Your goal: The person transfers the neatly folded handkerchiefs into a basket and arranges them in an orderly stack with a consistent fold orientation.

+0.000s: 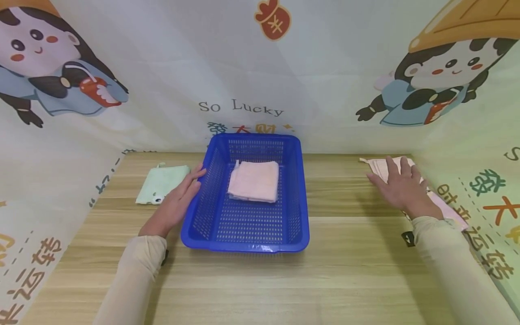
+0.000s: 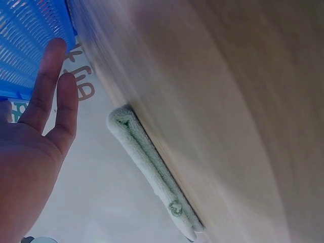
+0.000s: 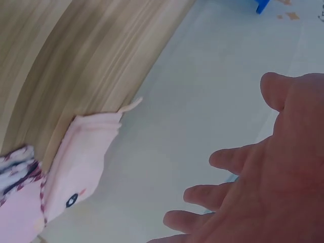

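A blue plastic basket (image 1: pixel 300 198) stands in the middle of the wooden table, with a folded pink towel (image 1: pixel 256 180) inside. My left hand (image 1: pixel 174 207) is at the basket's left side, its fingertips at the wall near the rim. In the left wrist view those fingers (image 2: pixel 66 109) are extended, not curled round the rim. My right hand (image 1: pixel 400 192) is spread above a folded pale pink towel (image 1: pixel 379 167) at the far right, partly hiding it. The right wrist view shows this hand apart from the towel (image 3: pixel 83 162), which has an embroidered eye and a hanging loop.
A folded mint-green towel (image 1: pixel 162 180) lies left of the basket, close to my left hand. Beside the pale pink towel, a pink cloth (image 1: pixel 451 212) with a braided-pattern edge lies partly under my right arm. Printed fabric (image 1: pixel 345 81) walls the table's back and sides.
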Motion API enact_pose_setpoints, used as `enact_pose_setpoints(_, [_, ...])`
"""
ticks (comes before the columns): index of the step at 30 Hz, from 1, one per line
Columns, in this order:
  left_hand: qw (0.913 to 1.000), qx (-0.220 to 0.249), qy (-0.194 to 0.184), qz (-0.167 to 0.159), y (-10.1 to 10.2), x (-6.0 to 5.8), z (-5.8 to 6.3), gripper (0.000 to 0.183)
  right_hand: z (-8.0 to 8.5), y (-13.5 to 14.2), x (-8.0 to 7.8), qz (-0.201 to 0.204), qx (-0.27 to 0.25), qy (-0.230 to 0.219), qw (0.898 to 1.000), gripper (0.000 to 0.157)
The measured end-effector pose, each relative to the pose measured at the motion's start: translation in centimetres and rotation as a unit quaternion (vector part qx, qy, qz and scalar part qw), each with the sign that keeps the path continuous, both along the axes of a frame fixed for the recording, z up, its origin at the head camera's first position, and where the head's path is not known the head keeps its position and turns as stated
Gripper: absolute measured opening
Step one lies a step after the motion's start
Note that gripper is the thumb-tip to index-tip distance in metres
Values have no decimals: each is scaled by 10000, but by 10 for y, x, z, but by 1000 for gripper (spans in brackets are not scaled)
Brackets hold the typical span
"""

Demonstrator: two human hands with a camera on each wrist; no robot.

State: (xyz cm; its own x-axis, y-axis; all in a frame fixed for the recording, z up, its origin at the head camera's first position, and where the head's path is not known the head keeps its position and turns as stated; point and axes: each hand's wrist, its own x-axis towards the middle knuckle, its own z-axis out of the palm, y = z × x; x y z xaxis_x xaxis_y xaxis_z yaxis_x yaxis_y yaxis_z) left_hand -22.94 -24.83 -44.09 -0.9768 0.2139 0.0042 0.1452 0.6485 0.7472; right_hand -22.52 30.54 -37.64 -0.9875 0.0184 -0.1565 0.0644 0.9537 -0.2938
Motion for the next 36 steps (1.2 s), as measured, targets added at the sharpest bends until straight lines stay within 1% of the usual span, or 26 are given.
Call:
enact_pose_setpoints(7, [9999,47,-96,-11,1,-1,0,53,-2,18,6,-68,90,64,9999,100])
enact_pose_setpoints(16, [10000,41,-81,3,2,-1,1,53,-7,46,12,-282,-142,41,9995,98])
enact_pose_setpoints(22, [10000,-8,-79,8,1,0,1,53,-10,58,18,-443,-62,-128,9989,98])
enact_pose_setpoints(30, [9999,45,-93,-3,1,0,1,53,-22,72,23,-681,-24,-316,9972,101])
enact_pose_setpoints(36, [9998,77,-180,10,1,1,2,53,-26,80,25,-723,-51,-445,9964,103])
